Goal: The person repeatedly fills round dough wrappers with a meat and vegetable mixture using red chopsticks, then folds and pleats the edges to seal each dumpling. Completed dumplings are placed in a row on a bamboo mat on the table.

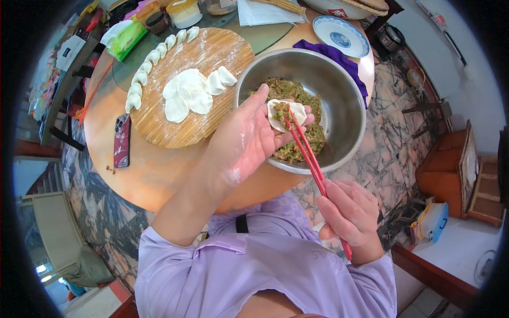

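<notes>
On the fingers of my left hand, palm up and dusted with flour, lies a round dumpling wrapper. A lump of green-flecked filling sits on it. My right hand grips a pair of red chopsticks, whose tips touch the filling. Both the wrapper and the tips are over a large stainless steel bowl, which contains more minced filling. Left of the bowl, a floured round wooden board carries a pile of flat wrappers and a curved row of folded dumplings along its edge.
A phone in a dark red case lies left of the board on the round table. A purple cloth and a blue-and-white plate are beyond the bowl. Tissues and a lidded tub stand at the back left.
</notes>
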A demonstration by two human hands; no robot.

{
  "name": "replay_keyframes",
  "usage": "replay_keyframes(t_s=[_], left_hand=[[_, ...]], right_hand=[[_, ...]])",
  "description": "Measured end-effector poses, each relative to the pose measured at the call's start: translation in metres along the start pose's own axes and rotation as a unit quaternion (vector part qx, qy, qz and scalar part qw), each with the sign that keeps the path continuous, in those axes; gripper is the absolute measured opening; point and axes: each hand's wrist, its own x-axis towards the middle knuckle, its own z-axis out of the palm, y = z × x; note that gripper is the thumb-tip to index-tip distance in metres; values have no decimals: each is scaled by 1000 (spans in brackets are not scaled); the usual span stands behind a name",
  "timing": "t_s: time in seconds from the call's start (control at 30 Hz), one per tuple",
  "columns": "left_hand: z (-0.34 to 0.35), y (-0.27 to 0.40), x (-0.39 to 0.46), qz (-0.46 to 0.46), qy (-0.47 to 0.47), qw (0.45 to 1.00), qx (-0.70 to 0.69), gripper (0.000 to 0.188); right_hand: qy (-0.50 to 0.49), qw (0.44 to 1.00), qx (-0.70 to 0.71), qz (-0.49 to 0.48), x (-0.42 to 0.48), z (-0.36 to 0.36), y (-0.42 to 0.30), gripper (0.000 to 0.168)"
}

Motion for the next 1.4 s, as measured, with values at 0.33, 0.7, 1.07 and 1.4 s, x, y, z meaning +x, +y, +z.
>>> replay_keyframes(t_s=[0.33,0.7,1.07,1.4], left_hand=[[-9,-1,-5,28,42,997,64,47],[-10,2,-9,13,29,996,79,46],[-5,2,-14,2,21,998,62,47],[-19,41,-41,94,48,984,145,54]], right_hand=[[389,781,263,411,7,-6,12,32],[418,666,388,481,5,-1,44,42],[385,668,397,498,4,1,58,40],[407,684,387,465,14,-3,56,41]])
